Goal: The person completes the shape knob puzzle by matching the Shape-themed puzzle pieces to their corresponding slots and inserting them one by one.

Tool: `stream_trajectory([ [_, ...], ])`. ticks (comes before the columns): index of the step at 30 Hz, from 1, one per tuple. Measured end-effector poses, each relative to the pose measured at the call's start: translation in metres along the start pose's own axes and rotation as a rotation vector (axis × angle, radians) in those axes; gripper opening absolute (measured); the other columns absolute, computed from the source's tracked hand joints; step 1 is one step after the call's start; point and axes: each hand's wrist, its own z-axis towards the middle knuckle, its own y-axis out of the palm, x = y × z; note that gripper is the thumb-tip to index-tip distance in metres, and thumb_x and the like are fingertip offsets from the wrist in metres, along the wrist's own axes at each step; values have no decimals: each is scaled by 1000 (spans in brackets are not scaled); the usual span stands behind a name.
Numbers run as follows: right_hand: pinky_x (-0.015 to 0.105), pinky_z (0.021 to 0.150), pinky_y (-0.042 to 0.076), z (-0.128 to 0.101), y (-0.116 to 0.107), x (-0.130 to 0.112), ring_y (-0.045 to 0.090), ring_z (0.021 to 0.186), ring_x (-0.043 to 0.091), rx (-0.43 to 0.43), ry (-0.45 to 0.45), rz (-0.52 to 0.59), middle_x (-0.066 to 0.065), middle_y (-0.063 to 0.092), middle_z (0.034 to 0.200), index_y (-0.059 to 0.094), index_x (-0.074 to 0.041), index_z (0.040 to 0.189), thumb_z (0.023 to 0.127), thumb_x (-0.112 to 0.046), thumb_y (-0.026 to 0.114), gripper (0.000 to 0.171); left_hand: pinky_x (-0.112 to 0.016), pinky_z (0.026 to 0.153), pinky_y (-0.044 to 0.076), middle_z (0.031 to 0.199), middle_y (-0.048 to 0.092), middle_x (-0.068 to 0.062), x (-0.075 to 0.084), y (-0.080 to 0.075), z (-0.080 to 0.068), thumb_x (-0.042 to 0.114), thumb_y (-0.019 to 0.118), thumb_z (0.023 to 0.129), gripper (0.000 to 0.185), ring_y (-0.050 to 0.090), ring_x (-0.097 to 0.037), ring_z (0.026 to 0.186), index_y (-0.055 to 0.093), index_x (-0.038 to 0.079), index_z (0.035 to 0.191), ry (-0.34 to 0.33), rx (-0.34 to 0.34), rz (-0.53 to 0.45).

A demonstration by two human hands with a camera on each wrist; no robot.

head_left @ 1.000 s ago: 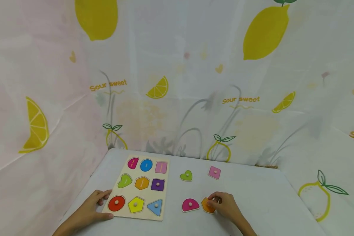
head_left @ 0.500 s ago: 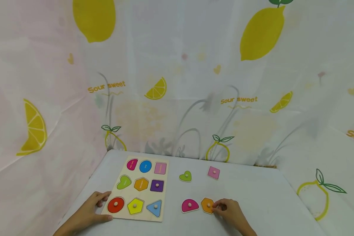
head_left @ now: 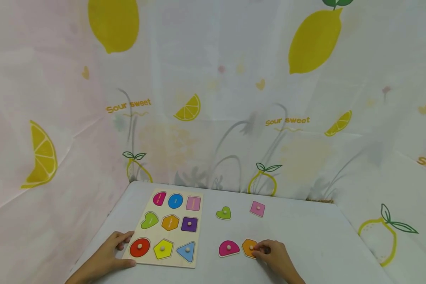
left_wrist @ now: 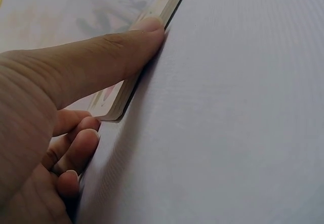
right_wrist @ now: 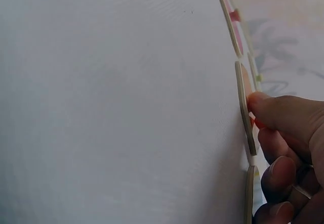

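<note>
A wooden shape puzzle board (head_left: 152, 236) lies on the left of the table. My left hand (head_left: 110, 252) holds its near left corner, thumb along the front edge, fingers at the left side. The red circle (head_left: 135, 252), yellow pentagon (head_left: 167, 254), light blue triangle (head_left: 189, 255) and purple square (head_left: 185, 228) sit in it with their knobs up. Right of the board, my right hand (head_left: 277, 256) pinches at an orange hexagon piece (head_left: 246, 245) flat on the table, its fingertips right beside the knob. In the right wrist view the thumb (right_wrist: 283, 113) overlaps the hexagon (right_wrist: 245, 85).
A magenta half-circle piece (head_left: 227, 253) lies just left of the hexagon. Farther back on the white table (head_left: 312, 236) are a green heart piece (head_left: 220, 215) and a pink square piece (head_left: 255, 211). A lemon-print curtain (head_left: 213, 79) surrounds the table at the back and sides.
My right fingers first covered the hexagon's knob, slid off to its right edge, and have now come slightly back in towards the knob. My left hand stays at the board's corner.
</note>
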Motion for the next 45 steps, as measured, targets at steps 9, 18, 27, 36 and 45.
stream_trajectory([
  [9, 22, 59, 42, 4, 5, -7, 49, 67, 9, 47, 34, -4, -7, 61, 74, 78, -8, 90, 83, -24, 87, 19, -32, 78, 44, 106, 46, -6, 5, -1, 6, 35, 100, 59, 107, 44, -23, 100, 52, -2, 147, -50, 5, 19],
  [18, 22, 58, 42, 6, 7, -12, 48, 65, 6, 38, 37, -54, -9, 58, 71, 76, -12, 86, 86, -25, 84, 16, -32, 78, 49, 105, 46, -6, 4, 2, 5, 38, 101, 55, 108, 46, -22, 98, 54, 0, 145, -89, 6, 9],
  [27, 22, 59, 43, 8, 2, -17, 49, 66, 8, 58, 31, -56, -8, 59, 72, 76, -10, 87, 86, -24, 84, 17, -26, 75, 44, 104, 45, -5, 2, 2, 1, 33, 101, 59, 103, 44, -22, 99, 55, 0, 144, -32, 27, 0],
  [36, 22, 59, 44, 12, 3, -19, 48, 65, 6, 68, -10, -45, -9, 59, 71, 77, -9, 88, 86, -25, 85, 18, -27, 77, 41, 105, 46, -4, -2, 2, 1, 40, 100, 57, 106, 44, -20, 98, 56, 2, 145, -12, 26, 19],
  [45, 21, 59, 44, 20, 8, -26, 49, 65, 5, 91, -44, -37, -11, 59, 71, 77, -11, 87, 85, -26, 86, 17, -26, 76, 42, 108, 47, -5, 0, 1, 0, 37, 99, 61, 102, 44, -21, 98, 55, 0, 144, 9, 19, 27],
])
